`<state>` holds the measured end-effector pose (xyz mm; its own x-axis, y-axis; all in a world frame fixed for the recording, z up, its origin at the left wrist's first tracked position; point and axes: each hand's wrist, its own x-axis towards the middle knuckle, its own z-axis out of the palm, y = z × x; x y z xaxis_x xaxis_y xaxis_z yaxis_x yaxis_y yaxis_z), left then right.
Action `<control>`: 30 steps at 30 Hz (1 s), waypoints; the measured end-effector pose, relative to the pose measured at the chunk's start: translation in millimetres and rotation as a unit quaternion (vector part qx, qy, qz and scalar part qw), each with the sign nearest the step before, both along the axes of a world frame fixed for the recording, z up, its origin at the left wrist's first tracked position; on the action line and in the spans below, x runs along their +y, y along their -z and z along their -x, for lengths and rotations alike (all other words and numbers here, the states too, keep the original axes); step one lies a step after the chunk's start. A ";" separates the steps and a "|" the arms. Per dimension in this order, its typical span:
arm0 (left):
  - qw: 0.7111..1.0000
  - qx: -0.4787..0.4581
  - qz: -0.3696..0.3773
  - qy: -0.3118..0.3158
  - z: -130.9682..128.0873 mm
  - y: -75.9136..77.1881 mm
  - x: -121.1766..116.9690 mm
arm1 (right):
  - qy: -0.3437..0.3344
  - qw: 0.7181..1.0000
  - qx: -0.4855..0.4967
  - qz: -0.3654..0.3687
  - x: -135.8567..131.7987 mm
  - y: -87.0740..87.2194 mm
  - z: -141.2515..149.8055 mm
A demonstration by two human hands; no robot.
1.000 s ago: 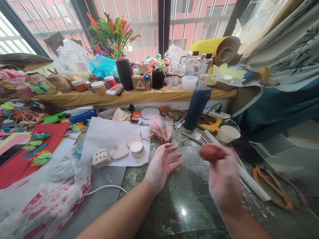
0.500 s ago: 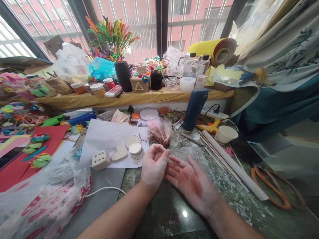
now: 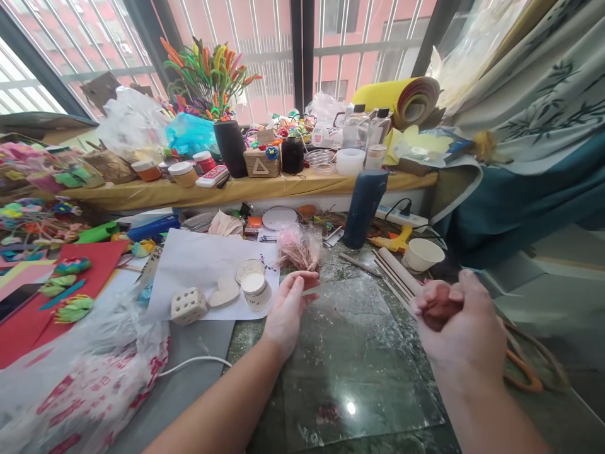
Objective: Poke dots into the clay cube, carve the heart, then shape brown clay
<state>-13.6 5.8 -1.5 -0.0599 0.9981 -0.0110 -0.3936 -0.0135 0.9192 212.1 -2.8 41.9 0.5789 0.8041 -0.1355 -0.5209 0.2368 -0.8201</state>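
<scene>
My left hand (image 3: pixel 286 314) hovers over the near middle of the table, its fingers stretched out to the right and slightly apart, with nothing visible in it. Just beyond its fingertips lies a crumpled clear plastic bag (image 3: pixel 297 248) with pink and brown contents. Off to the right, my right hand (image 3: pixel 466 334) is turned palm up with the fingers curled in. A reddish-brown patch shows inside the curl; I cannot tell whether it is shaded palm or something held. Between the hands a clear plastic sheet (image 3: pixel 354 353) lies flat on the dark green tabletop.
On white paper (image 3: pixel 189 258) left of my left hand are a white die (image 3: pixel 189 305), a pale heart shape (image 3: pixel 224 292) and a small white jar (image 3: pixel 256 290). A dark blue bottle (image 3: pixel 363 208), thin sticks (image 3: pixel 392 280), a paper cup (image 3: pixel 423 254) and a yellow glue gun (image 3: pixel 393 239) stand or lie right.
My hands have separated. The right hand has swung right and its open fingers have curled in. My left hand has loosened from a closed pinch to outstretched fingers, staying nearly in place.
</scene>
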 end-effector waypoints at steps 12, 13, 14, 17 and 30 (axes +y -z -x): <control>0.993 -0.047 0.105 0.003 -8.5 -19.5 -9.4 | -0.277 0.935 -0.221 -0.020 -19.6 45.9 59.4; 0.995 -0.035 0.091 0.005 -9.6 -20.6 -12.0 | -0.301 0.942 -0.147 -0.007 -19.5 43.8 61.7; 0.997 -0.010 0.070 0.005 -9.9 -21.3 -14.7 | -0.338 0.939 -0.066 0.004 -20.5 40.6 64.9; 0.987 0.156 -0.046 0.007 -6.7 -22.2 -22.1 | -0.477 0.863 0.161 0.032 -28.3 28.4 78.1; 0.961 0.230 -0.149 0.020 1.9 -6.4 -9.3 | -0.141 0.986 0.069 -0.047 -6.0 -5.3 -10.5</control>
<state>-15.5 -3.5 4.9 0.0483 0.9542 0.2954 0.0486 -0.2976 0.9535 222.5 -8.8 47.2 0.3109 0.9435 -0.1146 -0.6828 0.1378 -0.7175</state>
